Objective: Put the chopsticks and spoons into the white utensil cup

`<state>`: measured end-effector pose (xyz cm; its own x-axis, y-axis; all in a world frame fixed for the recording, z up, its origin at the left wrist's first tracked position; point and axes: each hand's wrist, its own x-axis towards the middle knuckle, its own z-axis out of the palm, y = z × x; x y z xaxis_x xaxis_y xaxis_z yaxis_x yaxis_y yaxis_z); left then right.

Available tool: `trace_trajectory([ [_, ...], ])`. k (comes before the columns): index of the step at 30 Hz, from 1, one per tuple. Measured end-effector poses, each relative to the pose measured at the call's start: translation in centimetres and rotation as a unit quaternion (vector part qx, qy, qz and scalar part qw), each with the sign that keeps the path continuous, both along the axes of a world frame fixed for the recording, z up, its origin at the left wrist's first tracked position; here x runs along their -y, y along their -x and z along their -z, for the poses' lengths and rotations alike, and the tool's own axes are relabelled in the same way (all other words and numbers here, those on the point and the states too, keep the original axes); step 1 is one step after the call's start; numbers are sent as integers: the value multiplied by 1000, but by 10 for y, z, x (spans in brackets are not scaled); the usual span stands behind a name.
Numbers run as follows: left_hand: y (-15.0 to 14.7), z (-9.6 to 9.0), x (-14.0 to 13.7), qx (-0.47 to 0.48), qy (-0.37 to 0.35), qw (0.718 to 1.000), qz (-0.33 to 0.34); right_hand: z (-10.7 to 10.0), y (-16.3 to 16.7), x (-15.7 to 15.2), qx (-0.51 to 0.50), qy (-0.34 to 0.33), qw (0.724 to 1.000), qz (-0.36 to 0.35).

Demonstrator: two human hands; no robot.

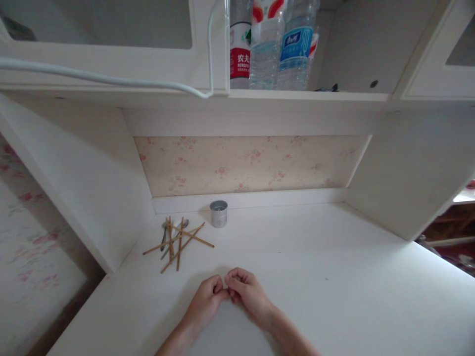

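Observation:
My left hand and my right hand are together over the white tabletop, near its front. Both are closed with curled fingers, and their thumbs and fingertips meet; nothing shows in either. Beyond them to the left lies a loose, crisscrossed pile of several wooden chopsticks. Metal spoons lie partly hidden beneath the chopsticks. Right of the pile, close to the back edge, a small silver cup-shaped holder with drainage holes stands upright. Neither hand touches these things.
A cabinet shelf overhangs the table and bears several plastic water bottles. A white cable hangs across the cabinet's left door. White side panels bound the table, with flowered wallpaper at the back.

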<state>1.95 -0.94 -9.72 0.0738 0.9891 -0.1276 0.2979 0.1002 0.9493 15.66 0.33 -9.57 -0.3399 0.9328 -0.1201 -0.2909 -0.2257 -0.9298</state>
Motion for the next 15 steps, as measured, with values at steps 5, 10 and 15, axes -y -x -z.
trace_trajectory([
  [5,8,-2,5,-4,-13,1000,25,-3,-1,2,12,1,1000,-8],
  [10,6,-4,7,4,-1,1000,31,-10,-1,5,2,14,1000,1],
  [15,6,-5,8,12,-4,999,32,-10,-1,6,17,10,1000,3],
])
